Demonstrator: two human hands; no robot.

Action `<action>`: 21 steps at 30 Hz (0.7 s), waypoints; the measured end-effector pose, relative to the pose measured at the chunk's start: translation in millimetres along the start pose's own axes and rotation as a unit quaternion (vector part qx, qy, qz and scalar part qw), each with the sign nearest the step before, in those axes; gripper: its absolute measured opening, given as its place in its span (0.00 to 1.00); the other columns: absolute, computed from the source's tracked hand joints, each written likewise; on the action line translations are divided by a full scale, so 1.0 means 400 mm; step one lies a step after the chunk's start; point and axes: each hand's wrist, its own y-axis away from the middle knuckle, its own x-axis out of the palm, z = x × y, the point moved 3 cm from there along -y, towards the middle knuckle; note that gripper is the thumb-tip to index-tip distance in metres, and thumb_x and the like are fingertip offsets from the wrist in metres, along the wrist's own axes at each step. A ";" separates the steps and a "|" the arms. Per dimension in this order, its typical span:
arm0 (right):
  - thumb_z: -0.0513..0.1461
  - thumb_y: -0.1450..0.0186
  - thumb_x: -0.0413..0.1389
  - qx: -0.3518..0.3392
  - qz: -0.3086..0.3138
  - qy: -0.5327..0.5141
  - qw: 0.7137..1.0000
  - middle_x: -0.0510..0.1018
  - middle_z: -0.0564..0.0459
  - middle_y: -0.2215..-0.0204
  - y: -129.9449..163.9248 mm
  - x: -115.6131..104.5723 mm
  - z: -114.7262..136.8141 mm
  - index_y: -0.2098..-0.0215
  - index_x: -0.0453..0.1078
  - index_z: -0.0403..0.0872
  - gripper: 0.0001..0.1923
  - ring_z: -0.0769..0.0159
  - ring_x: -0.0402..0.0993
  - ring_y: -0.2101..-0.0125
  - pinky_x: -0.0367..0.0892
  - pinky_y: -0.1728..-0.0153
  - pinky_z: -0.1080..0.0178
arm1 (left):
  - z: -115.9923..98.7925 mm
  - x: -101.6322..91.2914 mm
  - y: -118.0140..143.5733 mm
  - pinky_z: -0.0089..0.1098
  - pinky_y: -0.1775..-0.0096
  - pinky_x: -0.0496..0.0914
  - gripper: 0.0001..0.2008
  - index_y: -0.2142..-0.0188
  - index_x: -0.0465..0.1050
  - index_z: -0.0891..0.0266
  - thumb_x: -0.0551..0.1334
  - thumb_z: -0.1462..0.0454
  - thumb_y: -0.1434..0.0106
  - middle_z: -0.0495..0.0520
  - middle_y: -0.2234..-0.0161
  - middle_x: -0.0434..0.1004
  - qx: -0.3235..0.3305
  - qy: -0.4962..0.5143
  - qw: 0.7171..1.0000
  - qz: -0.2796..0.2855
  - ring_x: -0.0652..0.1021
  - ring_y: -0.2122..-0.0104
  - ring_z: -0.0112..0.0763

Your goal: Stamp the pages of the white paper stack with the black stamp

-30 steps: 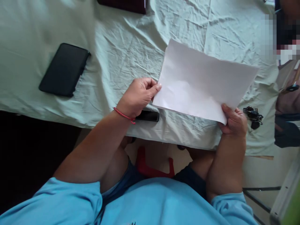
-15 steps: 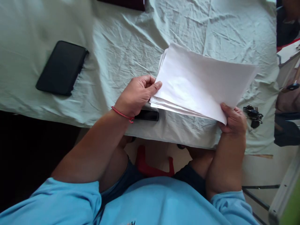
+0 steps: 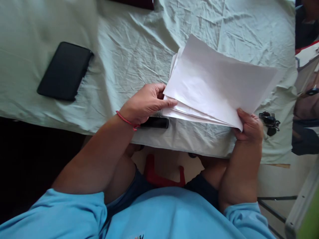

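A small stack of white paper sheets [image 3: 216, 79] is held above the cloth, fanned a little at its left and near edges. My left hand [image 3: 149, 101] grips the stack's left edge, thumb lying over the lower sheets while the top sheet rises above that thumb. At the near right corner, my right hand [image 3: 249, 126] pinches the sheets, thumb on top and fingers underneath. Under my left wrist lies a black phone-like object [image 3: 157, 122], partly covered by the hand.
A pale green cloth [image 3: 129, 49] with wrinkles covers the table. On the left lies a black tablet-like case [image 3: 65, 71]; keys [image 3: 270, 122] lie right of my right hand. A dark red box [image 3: 139, 2] shows at the far edge. Under the table is a red stool [image 3: 164, 181].
The top sheet has lifted and shifted up and right, separating from those below at the left. My left thumb has slid off it onto the lower sheets. My right hand has barely moved.
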 end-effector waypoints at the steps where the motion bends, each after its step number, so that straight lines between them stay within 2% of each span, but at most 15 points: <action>1: 0.38 0.58 0.78 -0.001 0.000 -0.002 1.000 0.86 0.52 0.66 -0.001 0.000 0.000 0.63 0.81 0.41 0.25 0.68 0.82 0.72 0.80 0.74 0.70 | 0.002 0.001 0.001 0.30 0.62 0.74 0.16 0.66 0.83 0.64 0.82 0.60 0.50 0.51 0.67 0.84 -0.006 0.005 1.000 0.016 0.81 0.63 0.35; 4: 0.38 0.56 0.77 -0.002 0.003 -0.005 1.000 0.86 0.52 0.65 -0.002 0.000 0.000 0.62 0.80 0.41 0.24 0.68 0.81 0.72 0.80 0.73 0.69 | 0.007 -0.003 0.001 0.30 0.62 0.76 0.16 0.67 0.85 0.64 0.83 0.58 0.50 0.53 0.66 0.86 -0.014 0.008 1.000 0.009 0.82 0.64 0.35; 8: 0.38 0.55 0.77 0.000 0.007 -0.003 1.000 0.86 0.50 0.66 -0.002 0.001 -0.004 0.63 0.80 0.40 0.23 0.68 0.81 0.72 0.79 0.73 0.69 | 0.017 -0.003 -0.004 0.28 0.66 0.74 0.10 0.69 0.84 0.65 0.77 0.61 0.37 0.54 0.68 0.85 -0.053 0.028 0.998 -0.011 0.80 0.70 0.30; 10: 0.38 0.55 0.77 -0.003 0.006 -0.005 1.000 0.86 0.50 0.64 -0.003 0.000 -0.004 0.62 0.80 0.40 0.23 0.68 0.82 0.70 0.81 0.71 0.69 | 0.016 -0.002 -0.007 0.27 0.71 0.70 0.13 0.72 0.82 0.65 0.73 0.61 0.31 0.53 0.72 0.81 -0.055 0.022 0.998 -0.020 0.76 0.74 0.26; 14: 0.38 0.53 0.76 -0.007 0.002 -0.006 1.000 0.86 0.52 0.63 -0.008 -0.006 -0.004 0.61 0.80 0.42 0.22 0.69 0.82 0.69 0.80 0.70 0.70 | 0.000 -0.003 -0.007 0.25 0.75 0.63 0.13 0.76 0.78 0.63 0.74 0.68 0.35 0.47 0.77 0.72 -0.010 0.006 0.999 -0.044 0.67 0.78 0.22; 17: 0.38 0.54 0.76 -0.003 0.005 -0.005 1.000 0.86 0.51 0.64 -0.010 -0.007 -0.005 0.61 0.80 0.41 0.22 0.68 0.82 0.69 0.80 0.71 0.70 | -0.002 -0.003 -0.008 0.23 0.75 0.59 0.19 0.80 0.72 0.64 0.70 0.73 0.34 0.45 0.79 0.66 -0.017 0.019 0.997 -0.066 0.63 0.79 0.19; 21: 0.38 0.54 0.77 -0.005 0.005 -0.005 1.000 0.86 0.52 0.65 -0.011 -0.004 -0.006 0.61 0.80 0.42 0.23 0.69 0.81 0.70 0.80 0.71 0.70 | 0.010 -0.001 -0.014 0.24 0.75 0.61 0.21 0.80 0.72 0.63 0.67 0.68 0.28 0.47 0.80 0.66 -0.023 0.020 0.998 -0.063 0.65 0.79 0.21</action>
